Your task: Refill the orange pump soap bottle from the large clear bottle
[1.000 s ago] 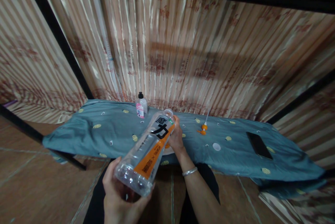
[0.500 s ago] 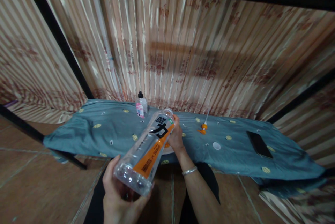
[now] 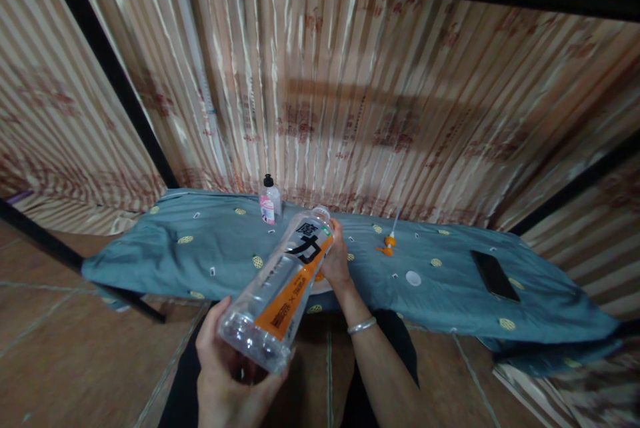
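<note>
A clear plastic bottle (image 3: 280, 291) with an orange label and large black characters is held tilted in front of me, its base toward me and its neck pointing away. My left hand (image 3: 233, 368) grips the base from below and the left. Around the neck end, on the right side, my right hand (image 3: 337, 258) is closed; some of its fingers are hidden behind the bottle. Below the bottle, a white rounded edge (image 3: 320, 288) with something orange on it shows partly; the bottle and hand hide the rest.
On the blue patterned cloth (image 3: 225, 251) stands a small clear bottle (image 3: 270, 201) with a black cap and pink label. To the right lie an orange pump head (image 3: 389, 243) with its tube, a white disc (image 3: 413, 279) and a black phone (image 3: 494, 275). Dark posts (image 3: 110, 75) flank the cloth.
</note>
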A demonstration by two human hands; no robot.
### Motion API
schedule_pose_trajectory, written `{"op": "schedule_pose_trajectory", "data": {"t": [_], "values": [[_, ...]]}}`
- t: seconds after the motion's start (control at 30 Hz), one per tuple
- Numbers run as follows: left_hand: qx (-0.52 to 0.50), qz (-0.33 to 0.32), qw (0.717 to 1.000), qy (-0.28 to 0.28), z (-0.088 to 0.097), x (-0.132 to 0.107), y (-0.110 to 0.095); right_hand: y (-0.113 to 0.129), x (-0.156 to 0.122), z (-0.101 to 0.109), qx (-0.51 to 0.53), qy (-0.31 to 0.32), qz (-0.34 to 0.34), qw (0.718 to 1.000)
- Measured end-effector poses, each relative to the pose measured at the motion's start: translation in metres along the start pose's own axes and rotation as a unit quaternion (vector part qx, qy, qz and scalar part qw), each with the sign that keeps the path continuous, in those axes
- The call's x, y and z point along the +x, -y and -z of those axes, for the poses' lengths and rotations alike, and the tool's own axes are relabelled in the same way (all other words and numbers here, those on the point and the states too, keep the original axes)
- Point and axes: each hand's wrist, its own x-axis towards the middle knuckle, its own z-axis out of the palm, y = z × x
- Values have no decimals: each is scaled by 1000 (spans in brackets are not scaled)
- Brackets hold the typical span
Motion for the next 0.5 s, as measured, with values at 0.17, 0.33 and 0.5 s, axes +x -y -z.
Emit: {"op": "schedule_pose_trajectory", "data": {"t": [0.17,0.33,0.5], "values": [[-1,-21,1000,-8,0,2,4,-1,1,1,1,10,-14,1000],[-15,-27,999,-7,-1,2,3,-1,2,3,8,25,-24,999],[-12,-11,1000,-5,-1,1,0,0,3,5,15,38,-28,999]]}}
